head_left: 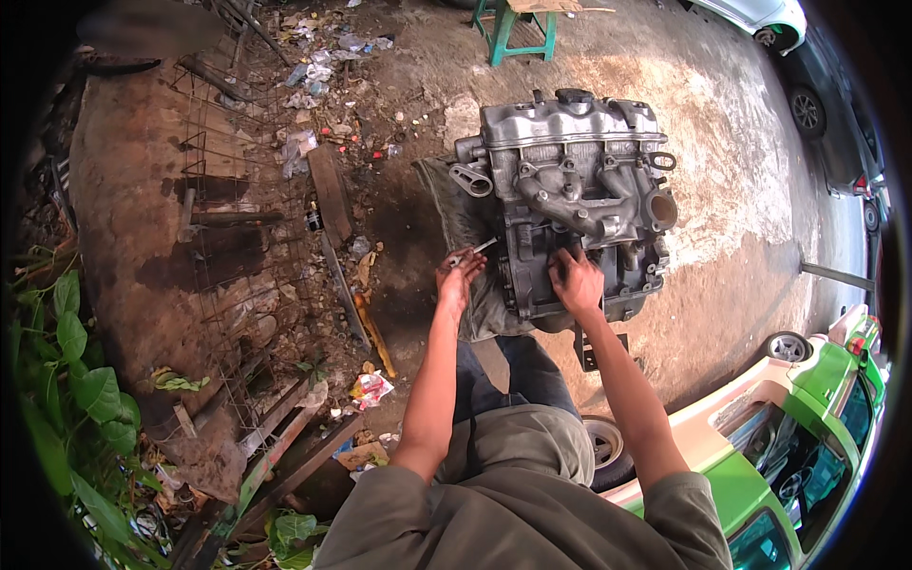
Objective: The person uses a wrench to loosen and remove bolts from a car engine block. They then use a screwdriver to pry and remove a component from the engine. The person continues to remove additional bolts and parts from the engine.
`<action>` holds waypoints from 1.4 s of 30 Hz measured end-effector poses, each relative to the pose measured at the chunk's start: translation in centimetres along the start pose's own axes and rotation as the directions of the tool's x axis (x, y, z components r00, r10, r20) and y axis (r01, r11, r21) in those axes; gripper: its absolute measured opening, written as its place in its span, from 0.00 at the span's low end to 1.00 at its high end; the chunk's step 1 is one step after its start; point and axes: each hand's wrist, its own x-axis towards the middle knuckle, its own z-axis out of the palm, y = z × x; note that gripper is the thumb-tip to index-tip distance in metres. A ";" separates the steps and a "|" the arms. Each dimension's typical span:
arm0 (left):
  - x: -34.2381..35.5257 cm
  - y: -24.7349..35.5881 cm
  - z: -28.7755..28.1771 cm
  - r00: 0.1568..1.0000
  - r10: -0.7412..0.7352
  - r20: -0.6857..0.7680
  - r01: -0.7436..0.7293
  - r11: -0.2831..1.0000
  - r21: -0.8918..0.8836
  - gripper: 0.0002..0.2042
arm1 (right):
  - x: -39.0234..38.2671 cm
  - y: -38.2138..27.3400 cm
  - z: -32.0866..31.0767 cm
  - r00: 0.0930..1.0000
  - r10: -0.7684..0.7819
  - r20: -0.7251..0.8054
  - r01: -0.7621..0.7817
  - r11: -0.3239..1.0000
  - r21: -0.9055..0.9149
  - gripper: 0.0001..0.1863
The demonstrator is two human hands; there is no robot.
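Observation:
A grey metal engine (589,199), with a ribbed top cover and curved manifold, rests on a dark cloth (480,313). My left hand (456,277) is beside the engine's left side, closed on a thin metal tool (484,245) that looks like a wrench. My right hand (577,277) reaches into the dark lower middle of the engine, below the manifold, with curled fingers. Its fingertips are shaded, so I cannot make out what they grip. A metal bracket (589,356) sticks out below the engine.
Litter, planks (331,195) and wire mesh (218,133) lie on the ground to the left, with leafy plants (81,380) at the edge. A green stool (508,33) stands behind the engine. A green-and-cream car (807,408) and a grey car (822,119) are at the right.

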 end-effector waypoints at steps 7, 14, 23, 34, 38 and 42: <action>-3.1 -2.1 1.5 0.989 0.071 0.127 -0.093 0.980 0.176 0.14 | 0.0 0.0 -0.2 1.000 -0.006 0.009 0.006 1.000 0.008 0.09; -4.5 -2.5 3.6 0.969 0.230 0.089 -0.236 0.760 0.606 0.21 | 0.1 -0.2 -0.4 1.000 0.004 0.015 -0.004 1.000 0.011 0.08; -5.1 -2.9 4.8 0.823 0.509 0.250 -0.498 0.436 0.750 0.27 | 0.1 -0.1 -0.3 0.999 0.018 0.027 -0.018 1.000 0.000 0.09; -6.9 -0.6 7.6 0.829 0.472 0.301 -0.414 0.156 0.897 0.25 | 0.1 -0.1 -0.2 1.000 0.006 0.011 -0.006 1.000 -0.015 0.10; -5.2 3.3 9.0 0.870 0.419 0.262 -0.338 0.119 0.933 0.16 | 0.1 -0.3 -0.4 1.000 0.002 0.018 -0.002 1.000 -0.012 0.10; 0.6 6.7 8.3 0.931 0.341 0.133 -0.318 0.574 0.754 0.09 | 0.2 -0.4 -0.5 1.000 0.001 -0.003 -0.001 1.000 -0.023 0.09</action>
